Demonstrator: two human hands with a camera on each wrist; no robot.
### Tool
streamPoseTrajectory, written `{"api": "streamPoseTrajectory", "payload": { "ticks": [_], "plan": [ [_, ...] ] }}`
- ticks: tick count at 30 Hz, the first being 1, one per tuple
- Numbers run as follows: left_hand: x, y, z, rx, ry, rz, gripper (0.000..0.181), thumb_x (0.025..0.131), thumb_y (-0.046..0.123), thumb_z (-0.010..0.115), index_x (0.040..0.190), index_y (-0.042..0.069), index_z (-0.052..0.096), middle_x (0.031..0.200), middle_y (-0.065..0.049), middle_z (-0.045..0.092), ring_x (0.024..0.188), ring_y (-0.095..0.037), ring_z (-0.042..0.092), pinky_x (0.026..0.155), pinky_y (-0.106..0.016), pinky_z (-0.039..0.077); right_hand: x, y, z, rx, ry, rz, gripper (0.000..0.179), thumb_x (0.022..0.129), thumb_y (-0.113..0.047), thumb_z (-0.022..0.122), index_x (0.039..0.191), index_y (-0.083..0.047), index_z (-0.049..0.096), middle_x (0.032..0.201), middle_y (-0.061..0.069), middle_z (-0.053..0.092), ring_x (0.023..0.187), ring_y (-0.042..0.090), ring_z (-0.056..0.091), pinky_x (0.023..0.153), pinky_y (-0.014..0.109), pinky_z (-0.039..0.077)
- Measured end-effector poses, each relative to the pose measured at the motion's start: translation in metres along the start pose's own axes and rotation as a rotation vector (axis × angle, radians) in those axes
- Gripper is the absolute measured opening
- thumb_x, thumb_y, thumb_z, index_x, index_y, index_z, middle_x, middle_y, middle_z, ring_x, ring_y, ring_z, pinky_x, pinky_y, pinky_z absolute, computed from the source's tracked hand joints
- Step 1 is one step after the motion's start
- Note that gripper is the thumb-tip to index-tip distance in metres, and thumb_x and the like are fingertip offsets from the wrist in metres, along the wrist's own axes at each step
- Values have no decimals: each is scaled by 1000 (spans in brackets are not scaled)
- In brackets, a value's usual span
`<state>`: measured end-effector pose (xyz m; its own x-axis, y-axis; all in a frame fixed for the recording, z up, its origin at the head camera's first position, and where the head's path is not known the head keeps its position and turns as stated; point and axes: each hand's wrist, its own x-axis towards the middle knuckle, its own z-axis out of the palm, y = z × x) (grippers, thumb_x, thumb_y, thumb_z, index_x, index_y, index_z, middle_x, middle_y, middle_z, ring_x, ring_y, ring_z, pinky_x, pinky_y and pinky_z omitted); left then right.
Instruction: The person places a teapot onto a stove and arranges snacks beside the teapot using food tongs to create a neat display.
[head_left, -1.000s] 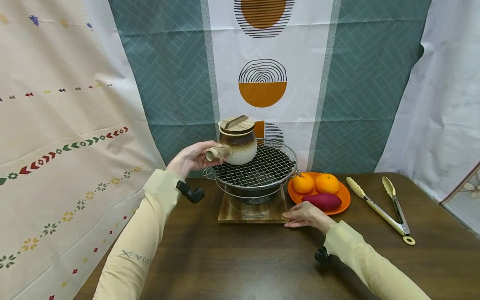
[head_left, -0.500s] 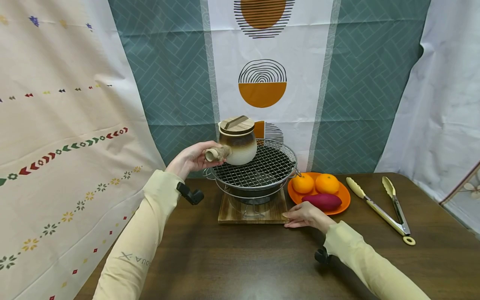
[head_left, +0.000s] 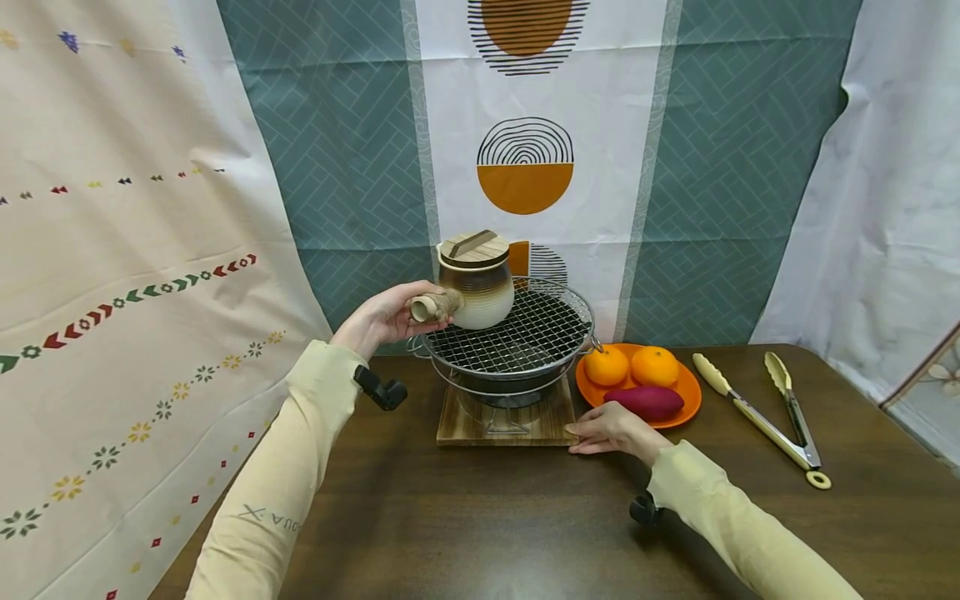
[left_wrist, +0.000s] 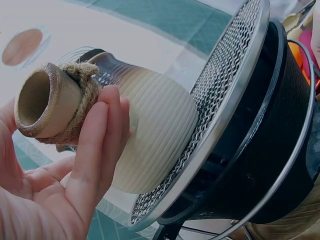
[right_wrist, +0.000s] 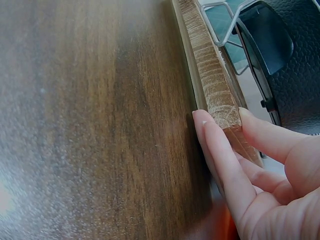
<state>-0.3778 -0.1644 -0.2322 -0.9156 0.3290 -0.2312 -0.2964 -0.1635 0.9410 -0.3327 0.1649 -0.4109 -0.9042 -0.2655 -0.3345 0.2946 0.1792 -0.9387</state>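
My left hand (head_left: 393, 315) grips the twine-wrapped side handle (left_wrist: 47, 102) of a ceramic teapot (head_left: 480, 296), which shades from dark brown to cream. A wooden lid (head_left: 474, 248) with a dark bar covers it. The teapot is upright at the left part of a round wire mesh (head_left: 536, 329), its base right at the mesh in the left wrist view. Beneath the mesh is a black grill bowl (left_wrist: 250, 165) in a wire stand, set on a square wooden board (head_left: 468, 429). At the board's front right corner, my right hand (head_left: 611, 431) pinches the edge between thumb and fingers.
An orange plate (head_left: 693, 404) beside the grill bears two oranges (head_left: 654, 367) and a purple sweet potato (head_left: 647, 402). Farther right, spread tongs (head_left: 768, 427) lie on the brown wooden table (head_left: 480, 517). A patterned curtain (head_left: 360, 183) hangs behind.
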Motion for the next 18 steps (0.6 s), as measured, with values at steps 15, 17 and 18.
{"api": "streamPoseTrajectory", "payload": {
  "ticks": [15,17,18],
  "plan": [
    [-2,2,-4,39,-50,0,48,92,16,54,132,0,35,124,-21,41,84,-26,62,85,-33,46,-1,0,0,2,-17,-19,31,85,-6,63,104,17,55,85,23,63,77,31,63,68,36,53],
    [-3,2,-5,35,-37,0,47,92,15,54,132,0,35,124,-21,40,84,-26,61,85,-33,46,-1,0,1,1,-18,-22,32,86,-6,63,105,18,54,84,23,63,77,31,63,68,36,53],
    [-3,3,-6,34,-32,2,46,92,14,53,132,-1,35,123,-22,40,84,-25,61,85,-33,46,-1,0,1,-1,-20,-24,32,85,-6,63,105,18,54,84,23,63,77,31,63,68,36,53]
  ]
}}
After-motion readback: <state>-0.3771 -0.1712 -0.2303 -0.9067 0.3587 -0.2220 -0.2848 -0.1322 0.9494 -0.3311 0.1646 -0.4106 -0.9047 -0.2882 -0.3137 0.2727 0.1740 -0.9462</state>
